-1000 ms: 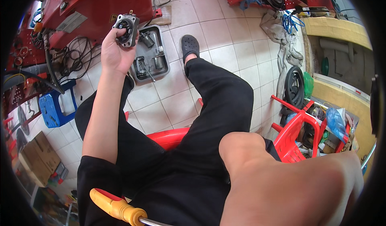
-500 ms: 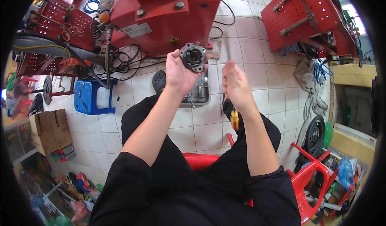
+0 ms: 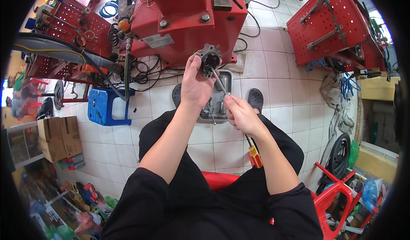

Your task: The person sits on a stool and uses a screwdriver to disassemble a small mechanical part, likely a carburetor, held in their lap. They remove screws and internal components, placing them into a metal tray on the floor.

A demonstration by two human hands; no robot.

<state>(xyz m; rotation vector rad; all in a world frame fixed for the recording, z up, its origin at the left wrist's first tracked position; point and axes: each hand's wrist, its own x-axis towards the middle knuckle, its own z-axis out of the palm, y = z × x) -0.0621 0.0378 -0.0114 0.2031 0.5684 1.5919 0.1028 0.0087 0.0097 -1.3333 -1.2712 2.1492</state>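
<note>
My left hand (image 3: 197, 84) holds up a round grey metal housing (image 3: 210, 60) with a flanged, holed rim, its dark hollow facing me. My right hand (image 3: 242, 114) is closed round the shaft of a screwdriver (image 3: 255, 157) with a yellow and red handle. That handle sticks out below the hand. A long metal shaft reaches up from the fingers to the housing's opening; the fist hides the middle of it. Whether the tip touches the inside, I cannot tell. Beneath the hands, a grey metal tray (image 3: 229, 78) with metal parts lies on the floor.
A big red machine base (image 3: 188, 39) stands ahead. To the left are a blue plastic stool (image 3: 102, 107), cables and cardboard boxes (image 3: 60, 137). On the right are a red perforated tool panel (image 3: 318, 31) and a red plastic chair (image 3: 333, 197).
My right hand has moved left and down, bringing the screwdriver's shaft from upright beside the housing to its opening. My left hand has tilted the housing. The view has shifted slightly.
</note>
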